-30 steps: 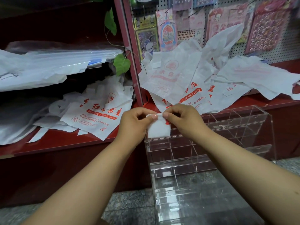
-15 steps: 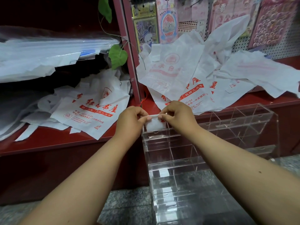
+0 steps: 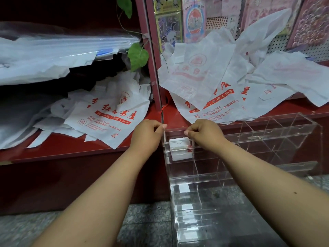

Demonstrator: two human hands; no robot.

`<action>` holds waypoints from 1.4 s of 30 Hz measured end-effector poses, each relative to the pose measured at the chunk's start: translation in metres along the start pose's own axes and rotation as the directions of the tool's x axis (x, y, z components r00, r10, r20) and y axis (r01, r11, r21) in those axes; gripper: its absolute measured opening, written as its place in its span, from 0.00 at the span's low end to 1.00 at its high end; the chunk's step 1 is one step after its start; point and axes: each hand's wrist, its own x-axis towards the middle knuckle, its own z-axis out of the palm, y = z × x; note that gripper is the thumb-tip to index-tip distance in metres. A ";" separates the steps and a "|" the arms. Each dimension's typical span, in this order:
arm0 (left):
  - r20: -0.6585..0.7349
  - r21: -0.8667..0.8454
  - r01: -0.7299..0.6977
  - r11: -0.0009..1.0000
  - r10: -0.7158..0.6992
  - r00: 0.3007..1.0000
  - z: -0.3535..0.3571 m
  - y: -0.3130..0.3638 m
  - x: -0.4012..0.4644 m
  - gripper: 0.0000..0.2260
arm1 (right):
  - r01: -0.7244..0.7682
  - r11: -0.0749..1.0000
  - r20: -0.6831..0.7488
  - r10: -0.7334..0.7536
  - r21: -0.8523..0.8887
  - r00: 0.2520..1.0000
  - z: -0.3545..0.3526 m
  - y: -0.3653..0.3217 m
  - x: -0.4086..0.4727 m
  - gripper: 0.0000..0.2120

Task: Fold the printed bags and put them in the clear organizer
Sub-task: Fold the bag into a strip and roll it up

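A small folded white bag (image 3: 180, 148) with a bit of red print lies in the top left compartment of the clear organizer (image 3: 277, 135). My left hand (image 3: 147, 135) and my right hand (image 3: 204, 133) hover just above that compartment's rim, fingers curled in and holding nothing. Unfolded white bags with red print lie in a heap on the red shelf at the left (image 3: 106, 118), and in a bigger heap behind the organizer at the right (image 3: 204, 82).
The organizer stands on a grey stone floor (image 3: 146, 220) against a red shelf unit (image 3: 71, 150). A red upright post (image 3: 151, 56) splits the shelf. Clear plastic sheets (image 3: 44, 56) are stacked at the upper left. Sticker packs (image 3: 194, 20) hang on a pegboard behind.
Both hands lowered the folded bag from above the organizer into its top left compartment and let go of it. It now rests inside.
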 end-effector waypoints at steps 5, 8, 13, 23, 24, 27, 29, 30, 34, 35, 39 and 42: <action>-0.148 0.131 0.060 0.990 -0.040 0.988 -0.022 -0.027 0.004 0.12 | -0.032 0.999 -0.028 0.032 0.022 0.999 0.000 -0.002 -0.002 0.13; -0.182 0.230 0.176 0.957 -0.135 0.974 -0.032 -0.046 0.009 0.18 | -0.075 0.995 -0.037 0.077 0.071 0.996 0.000 -0.003 0.000 0.11; -0.087 0.185 0.247 0.951 -0.235 0.968 -0.034 -0.060 0.026 0.23 | -0.042 0.992 -0.154 0.060 0.115 0.986 0.008 -0.016 0.007 0.13; 0.184 -0.044 0.255 0.966 -0.243 0.952 -0.009 -0.027 0.096 0.30 | 0.097 0.993 -0.145 -0.086 0.065 0.986 0.034 -0.030 0.025 0.11; 0.159 -0.234 0.322 0.917 -0.291 0.943 -0.006 -0.022 0.104 0.30 | 0.098 0.993 -0.146 -0.087 0.070 0.985 0.034 -0.029 0.027 0.11; 0.221 -0.727 0.521 0.446 -0.567 0.793 -0.002 -0.013 0.121 0.28 | 0.093 0.991 -0.138 -0.079 0.097 0.987 0.033 -0.028 0.029 0.10; 0.243 -0.850 0.464 0.250 -0.596 0.766 -0.001 -0.012 0.126 0.26 | 0.075 0.990 -0.135 -0.058 0.120 0.989 0.032 -0.028 0.030 0.11; 0.233 -0.879 0.427 0.210 -0.593 0.771 -0.001 -0.012 0.127 0.23 | 0.067 0.990 -0.137 -0.050 0.123 0.989 0.032 -0.028 0.030 0.13; 0.099 -0.812 0.404 0.422 -0.582 0.807 -0.009 -0.003 0.111 0.11 | 0.054 0.988 -0.139 -0.034 0.141 0.990 0.030 -0.030 0.030 0.16; 0.034 -0.764 0.371 0.528 -0.542 0.840 -0.010 0.001 0.101 0.11 | 0.054 0.987 -0.138 -0.033 0.152 0.990 0.028 -0.031 0.028 0.16; 0.049 -0.750 0.253 0.611 -0.330 0.943 -0.013 0.012 0.054 0.11 | 0.027 0.951 -0.176 0.029 0.308 0.984 0.015 -0.035 0.016 0.09; 0.056 -0.624 0.208 0.753 -0.223 0.973 -0.016 0.022 0.022 0.15 | -0.017 0.888 -0.219 0.132 0.459 0.967 -0.004 -0.034 0.004 0.07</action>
